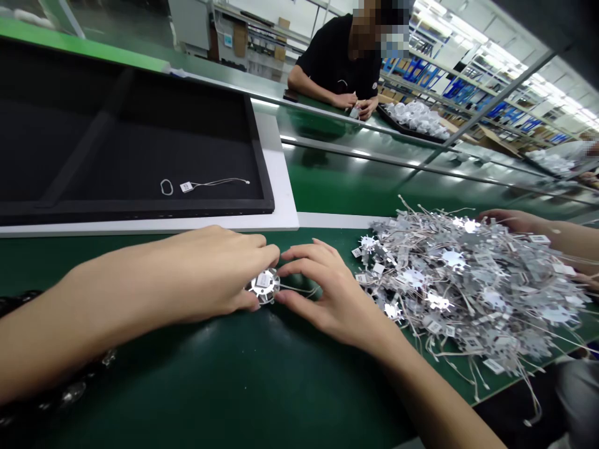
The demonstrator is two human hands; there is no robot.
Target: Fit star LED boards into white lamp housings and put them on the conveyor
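Note:
A small round silver metal plate (pixel 264 289) with notched edges sits between my two hands just above the green table. A white square piece lies on its face, and thin white wires trail from it to the right. My left hand (pixel 215 268) grips the plate from the left, thumb at the lower edge and fingers curled over the top. My right hand (pixel 327 288) has thumb and fingertips at the plate's right edge, with the wires passing beneath its palm. To the right of my right hand lies a big heap of similar metal plates with wires (pixel 458 287).
A black tray (pixel 140 137) on a white board (pixel 286 187) holds a small white ring (pixel 166 187) and a wired white tag (pixel 186 186). At the heap's right edge is another person's hand (pixel 508 218). Across the bench, a co-worker (pixel 339 62) handles a small part.

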